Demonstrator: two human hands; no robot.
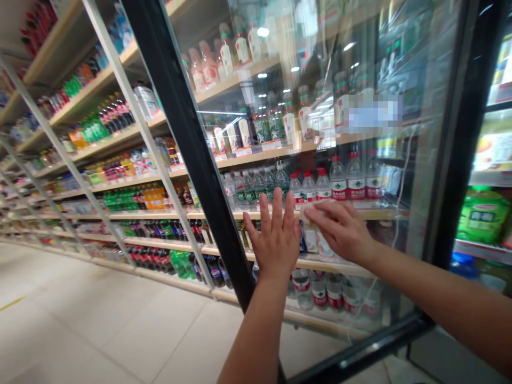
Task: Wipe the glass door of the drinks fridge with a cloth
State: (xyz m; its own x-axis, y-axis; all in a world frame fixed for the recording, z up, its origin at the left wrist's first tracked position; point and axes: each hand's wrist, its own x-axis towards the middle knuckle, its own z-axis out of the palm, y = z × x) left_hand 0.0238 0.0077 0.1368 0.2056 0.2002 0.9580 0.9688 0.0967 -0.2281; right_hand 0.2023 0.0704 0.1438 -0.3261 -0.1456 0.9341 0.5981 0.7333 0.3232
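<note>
My left hand (277, 246) lies flat against the glass door (416, 160), its fingers spread and pointing up. Just right of it, my right hand (347, 230) has its fingers closed on a small pale cloth (309, 209), pressed to the same pane. Most of the cloth is hidden under the fingers. The door has a black frame (188, 138) and stands swung open. Through the glass, red-capped water bottles (338, 178) show on a shelf behind my hands.
Long drink shelves (100, 138) run away to the left, with white uprights between them. Pale floor tiles (132, 330) lie below. At the right edge, a lit cooler holds a green package (482, 213). A thin white cord (401, 186) hangs near the door's right side.
</note>
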